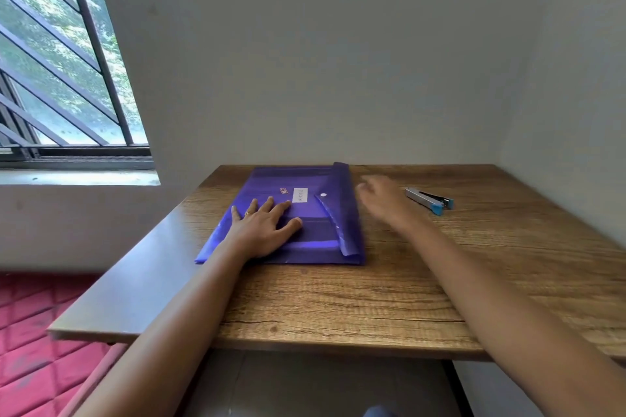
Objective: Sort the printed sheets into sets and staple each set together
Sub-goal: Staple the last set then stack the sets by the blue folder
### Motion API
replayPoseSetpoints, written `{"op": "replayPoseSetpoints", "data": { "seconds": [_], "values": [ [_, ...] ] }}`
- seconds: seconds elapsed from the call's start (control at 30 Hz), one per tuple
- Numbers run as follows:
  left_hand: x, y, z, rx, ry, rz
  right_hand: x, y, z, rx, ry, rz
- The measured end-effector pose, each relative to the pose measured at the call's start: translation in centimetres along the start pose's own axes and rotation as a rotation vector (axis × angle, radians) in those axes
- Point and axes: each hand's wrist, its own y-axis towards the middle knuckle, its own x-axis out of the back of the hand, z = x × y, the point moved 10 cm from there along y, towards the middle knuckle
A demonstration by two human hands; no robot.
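Far left, window [61,61] with bars, red quilted mat [30,332] on the floor below, both off task

Table [338,298], wood top, pushed into the wall corner. Purple folder [271,179] lies flat on its 11 o'clock part, near the back edge. Printed sheets not visible anywhere; judged to be inside the folder, can't confirm

Left hand [267,228] rests palm down on the folder's 7 o'clock area, fingers straight and spread, ring on one finger. Grip is wide and flat, pressing, holding nothing. White label [300,195] just past its fingertips at 1 o'clock, white snap button [323,195] right beside the label at 3 o'clock, on the tip of the flap [342,210]. The flap's fold along the folder's right side stands a bit raised; can't tell whether the button is snapped

Right hand [382,200] is motion-blurred, above the table just beside the flap fold at its 3 o'clock, between folder and stapler. Grip looks loose and unfilled, fingers pointing toward the flap, touching nothing as far as the blur shows

Stapler [429,200], silver with blue end, lies on the table at 3 o'clock of the folder, well apart from it, untouched

Step in hand, judged: open the folder and get the sheets out. To do it well, keep the flat left palm pinning the folder so it doesn't slide on the smooth top, pinch the flap tip near the button and peel it toward 3 o'clock, then draw the sheets out flat without creasing. Stapler is within reach for later, no need to move it yet
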Motion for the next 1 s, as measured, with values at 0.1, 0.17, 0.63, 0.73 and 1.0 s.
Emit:
{"op": "replayPoseSetpoints", "data": {
  "seconds": [0.1,0.17,0.63,0.73,1.0],
  "values": [
    [0.6,-0.3,-0.6,-0.052,-0.036,-0.057,3.5,0.4,-6.9,-0.218,-0.367,-0.007],
    [0.4,-0.4,-0.9,-0.069,-0.061,-0.040,4.0,-0.4,-10.2,-0.349,-0.426,0.070],
    [-0.5,-1.1,-1.6,-0.059,-0.015,0.026,1.5,-0.6,-5.5,-0.156,-0.174,-0.107],
    [-0.5,-1.1,-1.5,-0.058,-0.020,0.031,1.5,-0.5,-5.5,-0.145,-0.134,-0.103],
    [-0.5,-1.1,-1.6,-0.061,-0.016,0.030,1.8,0.2,-7.2,-0.149,-0.079,-0.088]
  ]
}}
